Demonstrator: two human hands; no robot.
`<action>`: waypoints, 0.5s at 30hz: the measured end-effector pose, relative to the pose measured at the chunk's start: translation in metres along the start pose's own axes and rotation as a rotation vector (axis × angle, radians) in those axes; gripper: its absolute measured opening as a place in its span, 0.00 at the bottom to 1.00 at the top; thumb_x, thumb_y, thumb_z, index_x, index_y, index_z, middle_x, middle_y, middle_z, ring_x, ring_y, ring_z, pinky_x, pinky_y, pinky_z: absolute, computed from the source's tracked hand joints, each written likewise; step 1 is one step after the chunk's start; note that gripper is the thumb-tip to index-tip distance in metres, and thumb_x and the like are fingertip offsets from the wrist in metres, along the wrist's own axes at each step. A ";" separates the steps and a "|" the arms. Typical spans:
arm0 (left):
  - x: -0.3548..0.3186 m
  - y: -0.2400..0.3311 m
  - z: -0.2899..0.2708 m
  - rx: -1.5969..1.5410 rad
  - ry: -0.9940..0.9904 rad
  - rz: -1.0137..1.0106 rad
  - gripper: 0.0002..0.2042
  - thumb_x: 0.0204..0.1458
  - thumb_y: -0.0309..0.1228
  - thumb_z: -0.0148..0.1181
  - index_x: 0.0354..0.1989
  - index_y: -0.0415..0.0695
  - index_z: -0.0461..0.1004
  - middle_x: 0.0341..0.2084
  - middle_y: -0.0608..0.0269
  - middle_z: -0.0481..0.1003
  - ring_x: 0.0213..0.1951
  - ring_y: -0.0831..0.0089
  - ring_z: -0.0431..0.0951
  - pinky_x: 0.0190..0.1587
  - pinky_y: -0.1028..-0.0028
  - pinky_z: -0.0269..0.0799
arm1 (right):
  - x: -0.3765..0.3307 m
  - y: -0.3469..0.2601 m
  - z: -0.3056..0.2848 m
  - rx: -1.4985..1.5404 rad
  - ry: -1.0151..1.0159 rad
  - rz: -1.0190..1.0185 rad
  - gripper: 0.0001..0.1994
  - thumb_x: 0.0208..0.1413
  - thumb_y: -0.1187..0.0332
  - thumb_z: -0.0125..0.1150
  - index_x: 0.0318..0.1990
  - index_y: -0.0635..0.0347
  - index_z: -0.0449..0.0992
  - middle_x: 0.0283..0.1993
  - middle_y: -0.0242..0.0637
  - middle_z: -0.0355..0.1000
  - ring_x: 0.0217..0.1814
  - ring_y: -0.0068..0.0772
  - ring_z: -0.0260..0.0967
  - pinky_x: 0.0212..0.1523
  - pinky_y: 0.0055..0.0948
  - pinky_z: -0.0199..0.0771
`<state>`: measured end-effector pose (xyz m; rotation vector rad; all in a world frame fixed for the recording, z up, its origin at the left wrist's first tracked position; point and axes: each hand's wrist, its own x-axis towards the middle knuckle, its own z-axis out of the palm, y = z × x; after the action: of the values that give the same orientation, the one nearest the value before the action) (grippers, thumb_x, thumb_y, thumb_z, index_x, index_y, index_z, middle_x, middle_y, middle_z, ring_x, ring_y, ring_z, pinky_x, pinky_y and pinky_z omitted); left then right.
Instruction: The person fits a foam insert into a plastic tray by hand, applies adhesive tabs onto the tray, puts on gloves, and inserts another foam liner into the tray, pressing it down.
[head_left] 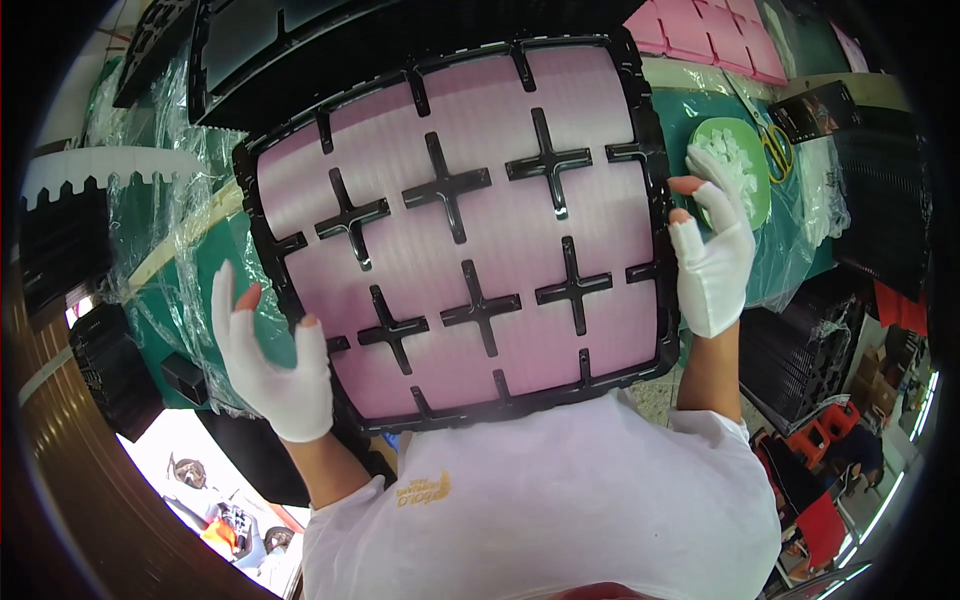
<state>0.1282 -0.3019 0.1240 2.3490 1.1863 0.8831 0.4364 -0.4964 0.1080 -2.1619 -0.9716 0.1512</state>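
Note:
A black plastic tray (662, 250) with cross-shaped dividers lies in front of me, its sections covered by glossy pink sheets (520, 210). At its left rim is my left hand (275, 375), in a white glove with bare thumb and index tips. The fingers are stretched and apart, with the thumb tip close to the rim. My right hand (715, 260), gloved the same way, is beside the right rim, thumb and index separated and pointing at the edge. Whether either hand touches the tray I cannot tell. Right of the tray, a green dish (762, 200) holds small white pieces, partly behind my right fingers.
Yellow-handled scissors (778, 160) lie beyond the dish. Black trays (300, 60) are stacked behind. More pink sheets (710, 35) sit at the far right. Clear plastic film covers parts of the green table (165, 330); a white toothed strip (110, 165) is at the left.

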 end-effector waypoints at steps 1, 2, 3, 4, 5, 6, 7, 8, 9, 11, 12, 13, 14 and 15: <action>0.002 0.002 0.001 -0.063 0.048 0.126 0.20 0.39 0.21 0.63 0.44 0.32 0.72 0.60 0.43 0.66 0.60 0.46 0.68 0.60 0.55 0.65 | 0.001 0.001 -0.003 0.016 0.033 -0.034 0.15 0.50 0.63 0.66 0.41 0.65 0.78 0.60 0.49 0.70 0.62 0.48 0.67 0.64 0.36 0.61; 0.008 0.006 -0.005 0.135 -0.075 0.291 0.25 0.37 0.24 0.64 0.48 0.31 0.71 0.58 0.41 0.68 0.59 0.42 0.68 0.59 0.50 0.64 | 0.001 0.009 -0.004 0.048 0.037 -0.058 0.23 0.55 0.53 0.62 0.46 0.67 0.76 0.60 0.49 0.70 0.63 0.49 0.66 0.64 0.38 0.61; 0.014 0.012 -0.007 0.151 -0.215 0.436 0.31 0.35 0.31 0.67 0.52 0.34 0.69 0.56 0.41 0.69 0.59 0.41 0.68 0.59 0.48 0.63 | 0.002 0.010 -0.005 0.053 0.040 -0.061 0.23 0.55 0.53 0.62 0.46 0.67 0.76 0.60 0.49 0.70 0.63 0.49 0.66 0.64 0.38 0.61; 0.021 0.024 -0.001 0.115 -0.360 0.550 0.34 0.35 0.37 0.68 0.54 0.35 0.69 0.56 0.43 0.69 0.59 0.41 0.67 0.59 0.47 0.62 | 0.003 0.011 -0.005 0.108 0.031 -0.109 0.26 0.56 0.48 0.60 0.46 0.68 0.76 0.59 0.50 0.70 0.63 0.49 0.66 0.64 0.38 0.60; 0.023 0.029 0.004 0.126 -0.504 0.632 0.35 0.36 0.43 0.69 0.54 0.37 0.69 0.56 0.45 0.69 0.59 0.42 0.67 0.58 0.48 0.62 | 0.004 0.010 -0.005 0.162 0.023 -0.158 0.30 0.57 0.44 0.58 0.46 0.69 0.76 0.59 0.50 0.70 0.63 0.49 0.66 0.64 0.39 0.60; 0.027 0.039 0.012 0.068 -0.658 0.690 0.36 0.38 0.47 0.68 0.54 0.37 0.70 0.57 0.45 0.67 0.60 0.44 0.66 0.60 0.49 0.61 | 0.007 0.005 -0.008 0.122 -0.030 -0.174 0.35 0.58 0.38 0.53 0.48 0.68 0.75 0.59 0.51 0.69 0.63 0.52 0.66 0.64 0.41 0.60; 0.033 0.048 0.017 0.058 -0.825 0.741 0.36 0.42 0.51 0.67 0.53 0.34 0.70 0.60 0.44 0.66 0.60 0.44 0.66 0.61 0.47 0.59 | 0.009 0.003 -0.008 0.130 -0.033 -0.180 0.35 0.58 0.38 0.53 0.48 0.68 0.75 0.59 0.51 0.69 0.63 0.52 0.66 0.64 0.41 0.60; 0.036 0.055 0.024 0.059 -0.899 0.772 0.38 0.40 0.52 0.68 0.53 0.33 0.69 0.60 0.44 0.65 0.61 0.46 0.65 0.62 0.48 0.58 | 0.013 0.003 -0.009 0.089 -0.121 -0.345 0.35 0.58 0.38 0.51 0.50 0.67 0.74 0.60 0.51 0.69 0.64 0.54 0.65 0.64 0.43 0.60; 0.038 0.060 0.031 0.057 -0.974 0.806 0.40 0.38 0.53 0.68 0.53 0.32 0.69 0.61 0.44 0.64 0.62 0.47 0.65 0.63 0.49 0.57 | 0.015 0.003 -0.009 0.044 -0.207 -0.507 0.34 0.59 0.38 0.50 0.52 0.66 0.73 0.60 0.51 0.68 0.64 0.55 0.65 0.64 0.45 0.61; 0.037 0.063 0.040 0.043 -0.990 0.820 0.41 0.36 0.54 0.68 0.53 0.31 0.69 0.61 0.44 0.63 0.62 0.48 0.64 0.64 0.50 0.56 | 0.016 -0.003 -0.009 -0.100 -0.357 -0.743 0.35 0.60 0.37 0.45 0.58 0.63 0.69 0.62 0.50 0.65 0.66 0.58 0.62 0.64 0.56 0.57; 0.035 0.063 0.044 0.020 -1.008 0.842 0.43 0.35 0.55 0.68 0.54 0.31 0.69 0.62 0.44 0.62 0.63 0.50 0.62 0.65 0.50 0.55 | 0.013 -0.006 -0.011 -0.165 -0.446 -0.787 0.36 0.60 0.36 0.43 0.58 0.63 0.69 0.62 0.50 0.65 0.67 0.57 0.61 0.65 0.58 0.55; 0.035 0.063 0.047 0.020 -1.006 0.838 0.43 0.35 0.55 0.68 0.54 0.31 0.69 0.62 0.44 0.62 0.63 0.50 0.62 0.65 0.50 0.55 | 0.010 -0.009 -0.013 -0.230 -0.536 -0.829 0.37 0.60 0.35 0.41 0.58 0.62 0.69 0.62 0.50 0.65 0.67 0.56 0.61 0.66 0.60 0.53; 0.034 0.062 0.050 0.018 -1.013 0.828 0.43 0.35 0.56 0.67 0.54 0.31 0.69 0.63 0.44 0.61 0.64 0.49 0.61 0.66 0.51 0.54 | 0.008 -0.010 -0.015 -0.289 -0.645 -0.845 0.40 0.59 0.33 0.36 0.61 0.62 0.66 0.64 0.50 0.64 0.68 0.54 0.60 0.66 0.61 0.51; 0.035 0.062 0.051 0.014 -1.019 0.822 0.44 0.35 0.58 0.66 0.54 0.31 0.69 0.64 0.44 0.60 0.65 0.49 0.59 0.66 0.51 0.53 | 0.005 -0.010 -0.017 -0.291 -0.646 -0.845 0.40 0.59 0.33 0.36 0.61 0.62 0.66 0.64 0.50 0.64 0.68 0.54 0.60 0.66 0.61 0.51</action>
<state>0.2146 -0.3120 0.1342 2.6851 -0.1905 -0.2197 0.4405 -0.4986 0.1275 -1.7651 -2.3085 0.3138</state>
